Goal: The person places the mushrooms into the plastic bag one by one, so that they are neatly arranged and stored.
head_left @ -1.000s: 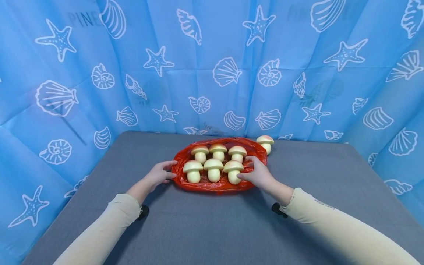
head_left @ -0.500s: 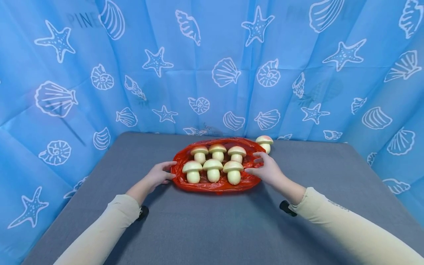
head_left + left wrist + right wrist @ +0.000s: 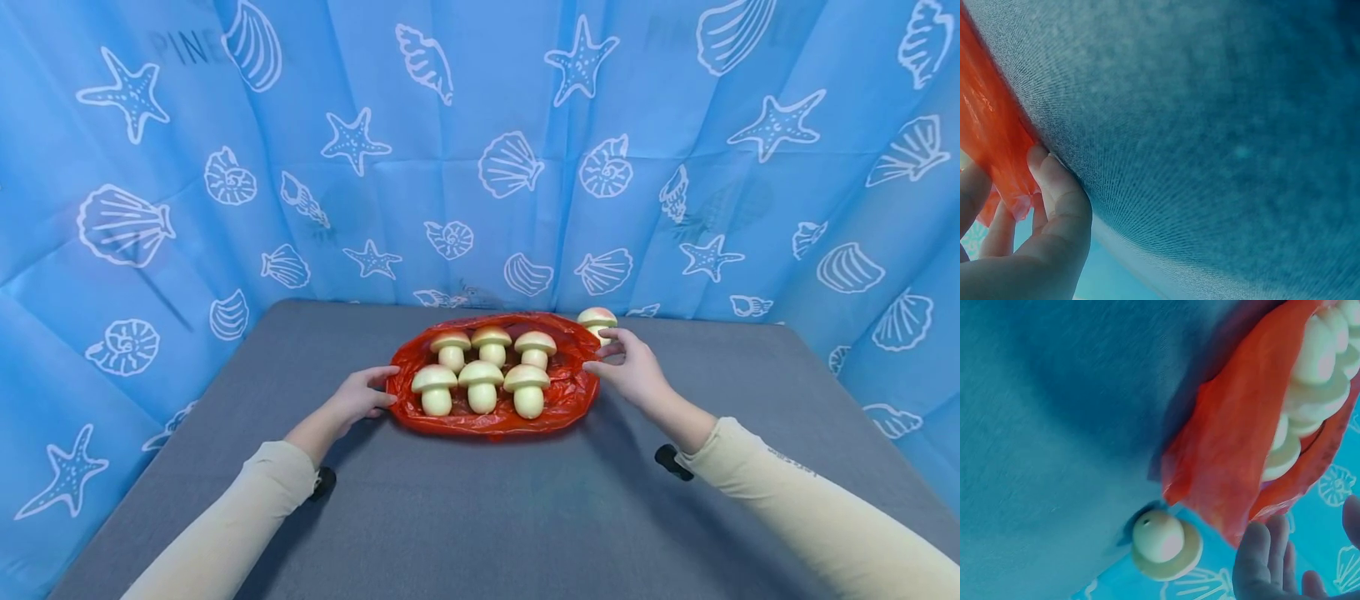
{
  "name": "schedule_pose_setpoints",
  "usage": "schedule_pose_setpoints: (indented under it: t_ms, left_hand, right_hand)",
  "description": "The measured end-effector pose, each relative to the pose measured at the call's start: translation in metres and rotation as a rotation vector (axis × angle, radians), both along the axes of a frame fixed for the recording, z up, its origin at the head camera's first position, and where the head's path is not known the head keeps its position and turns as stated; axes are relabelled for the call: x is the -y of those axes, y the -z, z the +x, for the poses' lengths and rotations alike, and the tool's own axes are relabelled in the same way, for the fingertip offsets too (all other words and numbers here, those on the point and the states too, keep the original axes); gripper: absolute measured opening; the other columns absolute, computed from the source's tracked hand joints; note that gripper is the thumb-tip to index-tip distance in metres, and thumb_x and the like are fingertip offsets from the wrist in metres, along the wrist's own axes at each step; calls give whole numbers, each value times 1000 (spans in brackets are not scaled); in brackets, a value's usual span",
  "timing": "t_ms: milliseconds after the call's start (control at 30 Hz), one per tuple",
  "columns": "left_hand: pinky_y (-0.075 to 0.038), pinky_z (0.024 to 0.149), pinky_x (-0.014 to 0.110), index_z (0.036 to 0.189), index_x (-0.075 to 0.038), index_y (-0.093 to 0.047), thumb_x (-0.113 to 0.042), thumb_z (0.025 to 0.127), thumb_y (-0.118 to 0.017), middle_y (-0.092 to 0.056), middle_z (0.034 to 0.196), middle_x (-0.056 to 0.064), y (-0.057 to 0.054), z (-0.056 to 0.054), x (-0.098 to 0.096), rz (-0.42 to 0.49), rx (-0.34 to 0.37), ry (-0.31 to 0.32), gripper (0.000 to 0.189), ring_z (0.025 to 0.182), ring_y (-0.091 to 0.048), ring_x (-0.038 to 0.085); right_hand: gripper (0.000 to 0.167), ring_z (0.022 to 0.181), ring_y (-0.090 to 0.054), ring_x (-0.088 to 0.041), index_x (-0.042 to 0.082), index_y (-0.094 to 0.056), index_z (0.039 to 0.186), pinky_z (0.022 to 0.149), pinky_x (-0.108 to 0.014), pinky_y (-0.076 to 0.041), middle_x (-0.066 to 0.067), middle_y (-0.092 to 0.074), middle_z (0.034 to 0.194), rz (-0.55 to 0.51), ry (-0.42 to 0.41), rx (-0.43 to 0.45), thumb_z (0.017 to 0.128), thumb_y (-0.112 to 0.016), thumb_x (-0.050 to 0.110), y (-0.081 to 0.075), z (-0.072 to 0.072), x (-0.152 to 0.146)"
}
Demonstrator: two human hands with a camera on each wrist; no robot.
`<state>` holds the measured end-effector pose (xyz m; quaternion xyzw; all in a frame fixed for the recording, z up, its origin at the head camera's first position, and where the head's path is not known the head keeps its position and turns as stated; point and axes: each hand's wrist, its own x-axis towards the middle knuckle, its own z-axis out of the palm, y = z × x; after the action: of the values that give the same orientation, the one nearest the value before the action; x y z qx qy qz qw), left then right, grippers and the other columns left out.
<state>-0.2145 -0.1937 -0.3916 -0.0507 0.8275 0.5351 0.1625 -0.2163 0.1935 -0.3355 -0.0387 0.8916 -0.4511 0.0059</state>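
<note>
A red plastic bag (image 3: pixel 495 427) lies spread open on the grey table, with several cream toy mushrooms (image 3: pixel 481 387) standing in two rows inside it. At the bag's left end my left hand (image 3: pixel 358 393) holds the edge; the left wrist view shows red plastic (image 3: pixel 991 119) between its thumb and fingers. My right hand (image 3: pixel 632 372) is at the bag's right end with its fingers loosely bent and nothing held. One more mushroom (image 3: pixel 596 317) stands outside the bag, just beyond the right fingertips, partly hidden by them. In the right wrist view that mushroom (image 3: pixel 1163 540) lies beside the bag's corner.
The grey table (image 3: pixel 480 525) reaches back to a blue curtain (image 3: pixel 450 167) printed with white shells and starfish. Black wrist straps (image 3: pixel 672 462) show under both sleeves.
My right hand has let go of the front right mushroom and moved right, out of the bag to its right edge. The left hand and the mushrooms in the bag have stayed in place.
</note>
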Motion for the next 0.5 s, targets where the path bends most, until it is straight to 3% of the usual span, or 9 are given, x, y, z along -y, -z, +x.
schedule_pose_setpoints:
  t_ms: [300,500]
  left_hand:
    - [-46,95,49,148,-6,-40,-1,95,-57,-37,148,24,1,-1,0,-13,-1,-11,56,127,-43,37]
    - [-46,95,49,148,-6,-41,-1,95,-57,-37,149,23,1,-2,-1,-12,4,-16,56,127,-43,37]
  right_hand:
    - [53,108,-55,-45,-6,-41,139,85,-51,-52,-31,-50,120,42,72,-96,93,-63,7,10,-17,-17]
    - [57,112,-53,-49,-5,-36,144,86,-55,-50,-34,-44,127,61,110,-95,93,-62,4,18,-35,-27]
